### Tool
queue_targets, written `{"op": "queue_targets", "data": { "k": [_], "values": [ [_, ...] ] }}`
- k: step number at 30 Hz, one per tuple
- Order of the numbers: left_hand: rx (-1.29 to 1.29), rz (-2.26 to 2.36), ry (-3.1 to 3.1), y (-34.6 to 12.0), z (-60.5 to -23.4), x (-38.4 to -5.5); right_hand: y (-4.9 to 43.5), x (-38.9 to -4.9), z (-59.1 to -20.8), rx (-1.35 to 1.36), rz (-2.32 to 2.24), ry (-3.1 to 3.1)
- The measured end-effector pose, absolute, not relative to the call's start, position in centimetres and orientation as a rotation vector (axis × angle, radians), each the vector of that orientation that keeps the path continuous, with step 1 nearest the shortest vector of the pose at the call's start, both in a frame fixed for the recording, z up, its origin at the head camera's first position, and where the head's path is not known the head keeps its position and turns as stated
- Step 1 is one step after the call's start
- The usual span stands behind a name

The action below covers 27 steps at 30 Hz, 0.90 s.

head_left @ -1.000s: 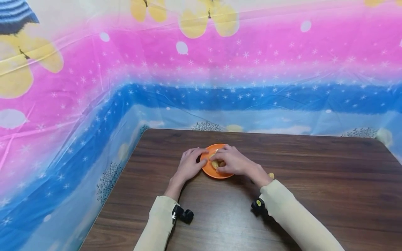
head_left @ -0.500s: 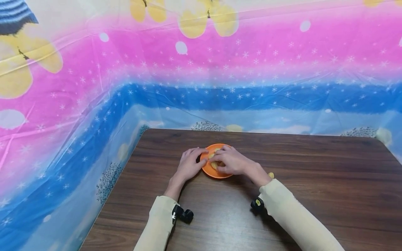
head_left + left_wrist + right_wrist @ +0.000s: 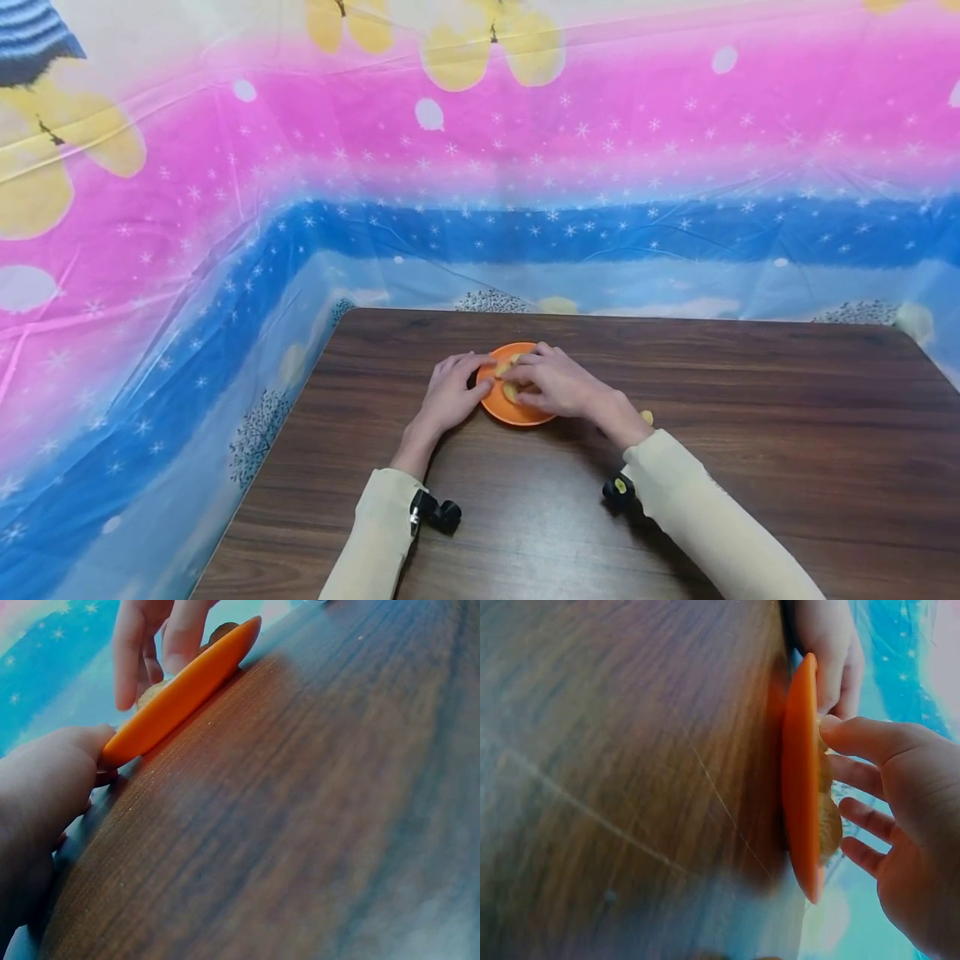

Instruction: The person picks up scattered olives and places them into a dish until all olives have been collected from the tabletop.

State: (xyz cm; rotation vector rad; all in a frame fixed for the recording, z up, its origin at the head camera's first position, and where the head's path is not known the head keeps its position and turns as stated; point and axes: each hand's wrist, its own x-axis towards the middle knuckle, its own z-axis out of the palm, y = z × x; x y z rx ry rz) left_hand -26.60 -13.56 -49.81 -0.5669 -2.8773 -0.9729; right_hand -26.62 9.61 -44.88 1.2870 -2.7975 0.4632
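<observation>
An orange plate (image 3: 517,412) stands near the middle of the table, with several round yellow-brown pieces (image 3: 829,829) on it; their exact kind is unclear. At its left rim is my left hand (image 3: 451,393), which grips the edge with the thumb on the rim, as the left wrist view shows. My right hand (image 3: 562,385) reaches over the plate from the right. Its spread, slightly bent fingers (image 3: 870,817) hang beside the pieces, and the thumb touches one near the plate's far side. The right hand covers part of the plate and its contents in the head view.
Another small yellow piece (image 3: 647,417) lies on the brown wooden table (image 3: 750,467), just beyond my right wrist. A patterned pink and blue cloth (image 3: 600,167) hangs behind and to the left. Black wrist cameras sit at both sleeves.
The yellow-brown pieces on the plate shift slightly under my right fingers. The right hand makes only small movements over the plate, and the left hand keeps its place at the rim.
</observation>
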Motion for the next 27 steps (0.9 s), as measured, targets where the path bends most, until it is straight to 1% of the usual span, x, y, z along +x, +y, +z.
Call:
{"op": "queue_targets", "data": {
  "k": [9,19,27],
  "values": [
    [-0.555,-0.972,-2.872,-13.6,-49.9,-26.6,12.0,-25.9,-43.9,1.253,0.540,-2.759],
    [-0.565,-0.981,-2.858,-13.5,-49.9,-26.6,15.5,-24.5,-44.1,1.206,0.553,-2.760],
    [-0.547,-1.000,-2.873,-13.5,-49.9,-26.7,17.3,-23.9,-44.2,1.172,0.558,-2.803]
  ]
}}
